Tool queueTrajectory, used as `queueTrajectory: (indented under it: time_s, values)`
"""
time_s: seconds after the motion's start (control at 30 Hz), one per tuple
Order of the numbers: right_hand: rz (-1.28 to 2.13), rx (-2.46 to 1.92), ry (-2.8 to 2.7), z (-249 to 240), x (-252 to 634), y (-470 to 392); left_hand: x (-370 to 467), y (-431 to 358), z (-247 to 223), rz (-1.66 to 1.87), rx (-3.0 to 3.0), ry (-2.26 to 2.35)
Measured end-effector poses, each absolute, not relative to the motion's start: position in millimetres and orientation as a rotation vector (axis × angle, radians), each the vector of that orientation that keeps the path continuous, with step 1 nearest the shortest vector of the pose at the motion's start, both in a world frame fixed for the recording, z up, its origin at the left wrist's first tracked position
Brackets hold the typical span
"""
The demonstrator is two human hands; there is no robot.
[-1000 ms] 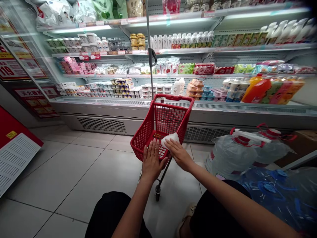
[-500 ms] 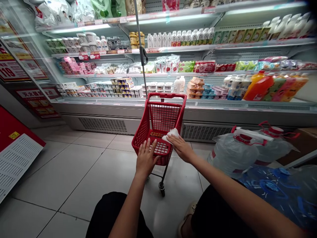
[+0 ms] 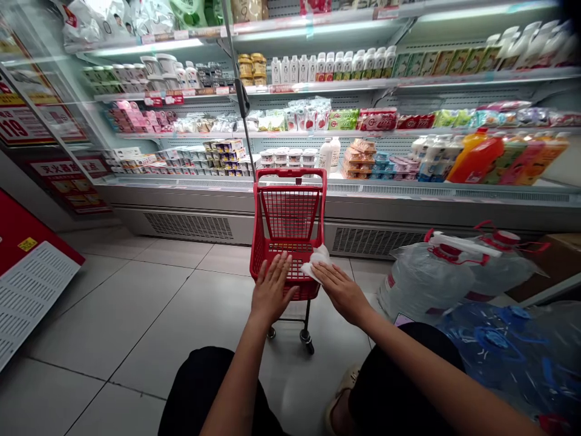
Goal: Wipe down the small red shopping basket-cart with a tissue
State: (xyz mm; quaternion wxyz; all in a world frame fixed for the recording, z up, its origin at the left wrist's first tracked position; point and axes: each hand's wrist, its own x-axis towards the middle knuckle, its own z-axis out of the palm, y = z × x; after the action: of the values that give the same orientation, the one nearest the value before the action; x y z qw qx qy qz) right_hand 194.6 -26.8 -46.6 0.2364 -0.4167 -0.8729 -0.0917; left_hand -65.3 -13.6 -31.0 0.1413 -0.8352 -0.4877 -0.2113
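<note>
A small red shopping cart with a lattice basket stands in front of me on wheels. My right hand holds a white cloth or tissue at the basket's near right rim. The fingers lie over the cloth, and part of it sticks out past them. At the near left of the rim, my left hand rests with fingers stretched out and holds nothing. Its palm side and the exact contact with the rim are hidden.
Behind the cart runs an open refrigerated display with shelves of dairy and drinks. Large clear water bottles and blue ones stand at the right. A red-and-white appliance is at the left, on the tiled floor.
The cart has swung round to face me more squarely, its handle shifting left. The right hand and cloth have moved slightly toward me. My left hand stays at the near rim.
</note>
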Motion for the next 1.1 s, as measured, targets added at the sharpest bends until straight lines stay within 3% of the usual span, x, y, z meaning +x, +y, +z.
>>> queueTrajectory:
  time_s: [0.47,0.77,1.1]
  values:
    - [-0.201,-1.146,-2.31,-55.2,147.1,-28.7,-42.9,-13.3,-36.9,-0.715,-2.418,-1.427]
    - [-0.277,-1.232,-2.212,-61.8,232.6,-11.2,-38.3,-16.3,-37.4,-0.686,-2.459,-1.369]
    - [-0.175,-1.107,-2.222,-71.4,145.3,-34.4,-28.9,-23.7,-34.0,-0.75,-2.5,-1.343]
